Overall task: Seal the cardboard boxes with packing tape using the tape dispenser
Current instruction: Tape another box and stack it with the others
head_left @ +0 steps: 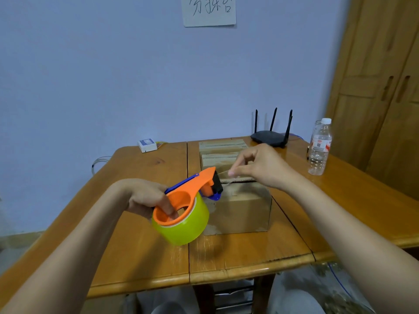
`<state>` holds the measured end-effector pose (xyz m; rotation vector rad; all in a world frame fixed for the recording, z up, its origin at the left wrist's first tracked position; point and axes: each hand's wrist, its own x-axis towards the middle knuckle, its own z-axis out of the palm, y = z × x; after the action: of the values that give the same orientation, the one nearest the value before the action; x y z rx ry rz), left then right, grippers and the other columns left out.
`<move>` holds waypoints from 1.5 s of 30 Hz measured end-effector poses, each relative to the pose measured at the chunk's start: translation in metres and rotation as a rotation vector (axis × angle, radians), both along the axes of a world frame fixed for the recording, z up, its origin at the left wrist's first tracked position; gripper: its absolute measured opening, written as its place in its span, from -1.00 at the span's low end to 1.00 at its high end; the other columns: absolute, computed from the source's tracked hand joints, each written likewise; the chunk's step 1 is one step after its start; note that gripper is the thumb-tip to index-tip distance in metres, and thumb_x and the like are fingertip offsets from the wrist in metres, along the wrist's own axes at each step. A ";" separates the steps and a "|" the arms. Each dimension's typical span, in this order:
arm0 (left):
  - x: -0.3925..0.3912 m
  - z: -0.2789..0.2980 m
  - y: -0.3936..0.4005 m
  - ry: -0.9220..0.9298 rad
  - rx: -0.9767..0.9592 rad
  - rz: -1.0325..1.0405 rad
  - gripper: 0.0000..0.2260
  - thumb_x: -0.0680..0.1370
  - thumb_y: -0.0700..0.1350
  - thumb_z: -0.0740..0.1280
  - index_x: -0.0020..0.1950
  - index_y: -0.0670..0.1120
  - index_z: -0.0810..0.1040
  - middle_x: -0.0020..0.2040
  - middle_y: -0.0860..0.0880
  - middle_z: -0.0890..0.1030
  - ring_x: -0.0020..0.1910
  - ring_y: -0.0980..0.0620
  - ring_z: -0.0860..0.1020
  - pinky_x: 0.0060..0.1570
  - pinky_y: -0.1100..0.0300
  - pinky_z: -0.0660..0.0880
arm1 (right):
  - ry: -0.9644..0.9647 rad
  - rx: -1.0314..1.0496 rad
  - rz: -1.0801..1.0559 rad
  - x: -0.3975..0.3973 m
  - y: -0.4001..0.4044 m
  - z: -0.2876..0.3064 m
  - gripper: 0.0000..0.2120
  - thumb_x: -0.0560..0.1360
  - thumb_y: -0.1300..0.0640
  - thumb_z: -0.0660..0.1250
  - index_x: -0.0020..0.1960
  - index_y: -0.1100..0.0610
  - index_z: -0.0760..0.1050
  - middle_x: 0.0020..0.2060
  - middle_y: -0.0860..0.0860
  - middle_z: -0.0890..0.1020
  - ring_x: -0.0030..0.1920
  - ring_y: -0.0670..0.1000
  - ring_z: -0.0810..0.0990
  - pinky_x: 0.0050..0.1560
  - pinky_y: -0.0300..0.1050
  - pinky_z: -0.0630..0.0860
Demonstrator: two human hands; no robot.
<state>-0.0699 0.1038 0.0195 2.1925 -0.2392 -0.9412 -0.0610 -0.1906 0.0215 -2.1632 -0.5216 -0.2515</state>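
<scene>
Now tape end (223,173) pinched between right fingers (234,172).

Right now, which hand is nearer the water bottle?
Right. The right hand is over the cardboard box, pinching the tape end, just left of the water bottle. The left hand grips the tape dispenser further left, beyond the box.

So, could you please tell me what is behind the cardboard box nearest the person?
Behind the nearest cardboard box lie more boxes, then a black router; the right hand covers part of them.
</scene>
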 end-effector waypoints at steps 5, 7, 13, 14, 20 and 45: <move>-0.002 -0.009 0.024 -0.049 -0.036 0.093 -0.70 0.54 -0.38 0.32 0.26 -0.19 0.49 -0.04 -0.11 0.66 -0.10 0.00 0.65 -0.09 0.16 0.59 | -0.023 0.102 -0.075 0.004 -0.030 0.010 -0.83 0.37 0.07 0.60 -0.21 0.15 0.70 -0.29 -0.02 0.71 -0.28 -0.17 0.59 -0.21 -0.33 0.47; 0.000 -0.008 0.027 -0.056 -0.046 0.100 -0.80 0.56 -0.38 0.30 0.14 -0.18 0.53 -0.11 -0.14 0.64 -0.17 -0.01 0.63 -0.13 0.16 0.58 | 0.036 0.121 -0.069 0.003 -0.028 0.006 -0.83 0.38 0.02 0.59 -0.20 0.12 0.70 -0.37 0.03 0.67 -0.38 -0.09 0.53 -0.27 -0.25 0.45; 0.006 0.006 0.035 -0.096 0.077 0.083 -0.85 0.58 -0.36 0.29 0.02 -0.13 0.54 -0.19 -0.20 0.61 -0.19 -0.08 0.60 -0.04 0.05 0.57 | 0.432 0.007 0.046 -0.013 -0.029 0.013 -0.82 0.44 0.07 0.51 -0.01 0.14 0.72 -0.42 0.15 0.63 -0.48 0.00 0.51 -0.25 -0.13 0.59; 0.006 0.007 0.034 -0.090 0.100 0.067 -0.86 0.58 -0.36 0.29 0.01 -0.13 0.54 -0.19 -0.21 0.61 -0.18 -0.09 0.60 -0.02 0.03 0.58 | 0.501 0.044 0.061 -0.013 -0.029 0.015 -0.79 0.43 0.13 0.51 0.03 0.20 0.71 -0.32 0.19 0.68 -0.43 0.00 0.58 -0.29 -0.15 0.61; 0.008 0.006 0.028 -0.099 0.140 0.111 -0.75 0.57 -0.32 0.33 0.22 -0.13 0.46 -0.15 -0.22 0.63 -0.15 -0.11 0.63 0.08 -0.07 0.58 | 0.757 0.205 0.023 -0.004 -0.034 0.021 -0.77 0.39 0.29 0.50 0.02 0.37 0.67 -0.21 0.22 0.69 -0.26 0.03 0.69 -0.18 -0.12 0.69; 0.012 0.022 -0.006 -1.009 0.324 0.024 -0.58 0.48 -0.37 0.23 0.25 0.02 0.51 -0.14 0.03 0.58 -0.21 0.10 0.50 -0.34 0.26 0.34 | 0.513 0.460 -0.176 0.007 -0.033 -0.008 -0.48 0.38 0.45 0.51 0.29 0.31 0.46 -0.06 0.29 0.70 -0.14 0.16 0.75 -0.18 -0.14 0.68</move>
<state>-0.0579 0.0977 0.0413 2.7947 -0.5450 0.2434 -0.0543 -0.2231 0.0133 -1.7285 0.0245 0.0884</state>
